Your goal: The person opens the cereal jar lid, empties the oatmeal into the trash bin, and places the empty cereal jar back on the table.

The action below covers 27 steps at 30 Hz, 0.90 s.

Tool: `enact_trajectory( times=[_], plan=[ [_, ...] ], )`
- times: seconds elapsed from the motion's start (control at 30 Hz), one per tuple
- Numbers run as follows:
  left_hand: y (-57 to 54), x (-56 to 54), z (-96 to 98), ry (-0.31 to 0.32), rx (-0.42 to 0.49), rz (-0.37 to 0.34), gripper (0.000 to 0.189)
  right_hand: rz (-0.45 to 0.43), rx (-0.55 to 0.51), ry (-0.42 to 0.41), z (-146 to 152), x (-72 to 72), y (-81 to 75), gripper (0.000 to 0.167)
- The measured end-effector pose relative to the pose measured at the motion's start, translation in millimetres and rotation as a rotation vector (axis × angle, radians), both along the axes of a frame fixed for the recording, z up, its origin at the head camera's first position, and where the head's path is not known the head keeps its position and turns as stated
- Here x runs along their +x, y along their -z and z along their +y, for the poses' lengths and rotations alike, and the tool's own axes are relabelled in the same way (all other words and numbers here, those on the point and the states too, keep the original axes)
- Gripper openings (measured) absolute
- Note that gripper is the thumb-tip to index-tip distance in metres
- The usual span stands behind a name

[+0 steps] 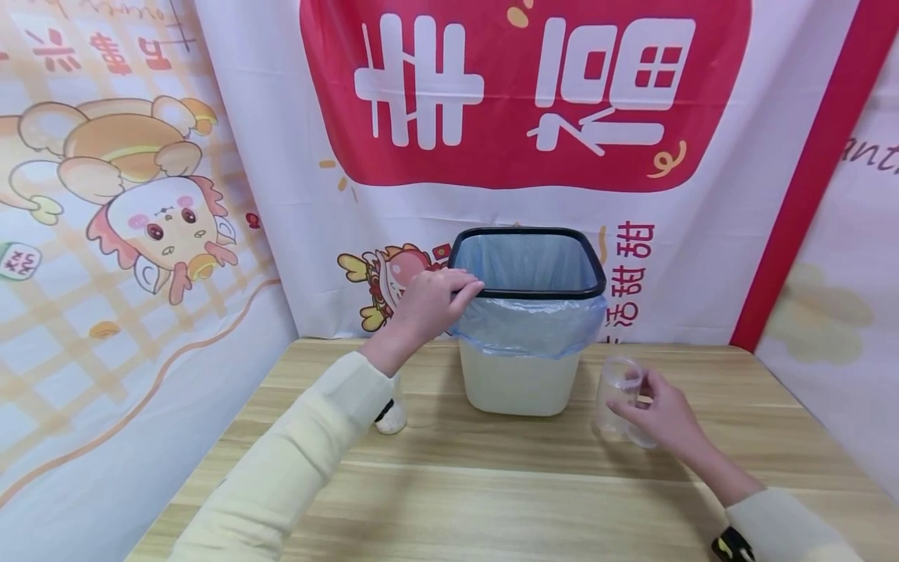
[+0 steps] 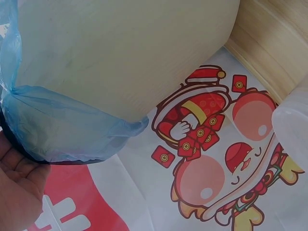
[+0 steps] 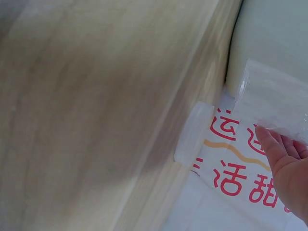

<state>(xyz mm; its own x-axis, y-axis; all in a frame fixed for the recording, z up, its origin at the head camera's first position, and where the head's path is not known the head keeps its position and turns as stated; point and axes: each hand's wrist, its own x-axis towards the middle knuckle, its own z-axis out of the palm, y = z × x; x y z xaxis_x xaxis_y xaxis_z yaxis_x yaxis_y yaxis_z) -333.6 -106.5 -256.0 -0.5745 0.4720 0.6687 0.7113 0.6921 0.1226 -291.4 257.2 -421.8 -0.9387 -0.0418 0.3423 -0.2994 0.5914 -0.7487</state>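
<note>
A pale trash bin (image 1: 520, 382) with a black rim (image 1: 527, 295) and a blue plastic liner (image 1: 527, 328) stands upright on the table. My left hand (image 1: 437, 303) grips the rim at its left corner; in the left wrist view, the fingers (image 2: 19, 163) curl round the rim over the liner. To the right of the bin, my right hand (image 1: 663, 410) holds a clear plastic jar (image 1: 609, 394) by its side, thumb and fingers against the wall. Beneath that hand, a translucent round lid (image 1: 642, 437) lies on the table, also seen as a pale lid (image 3: 195, 134) in the right wrist view.
A white object (image 1: 392, 419) with a black patch stands left of the bin, partly hidden by my left sleeve (image 1: 295, 445). The wood-grain table (image 1: 492, 499) ends at a printed cloth backdrop (image 1: 421, 211). Cloth walls (image 1: 232, 375) flank both sides.
</note>
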Motion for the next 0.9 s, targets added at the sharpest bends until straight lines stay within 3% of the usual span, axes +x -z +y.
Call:
enact_trajectory(
  times=[0.9],
  plan=[
    [0.1,-0.5,-0.3,-0.004,0.003,-0.004,0.027,-0.012,-0.033,-0.044,-4.1,0.8,21.4,0.054]
  ],
)
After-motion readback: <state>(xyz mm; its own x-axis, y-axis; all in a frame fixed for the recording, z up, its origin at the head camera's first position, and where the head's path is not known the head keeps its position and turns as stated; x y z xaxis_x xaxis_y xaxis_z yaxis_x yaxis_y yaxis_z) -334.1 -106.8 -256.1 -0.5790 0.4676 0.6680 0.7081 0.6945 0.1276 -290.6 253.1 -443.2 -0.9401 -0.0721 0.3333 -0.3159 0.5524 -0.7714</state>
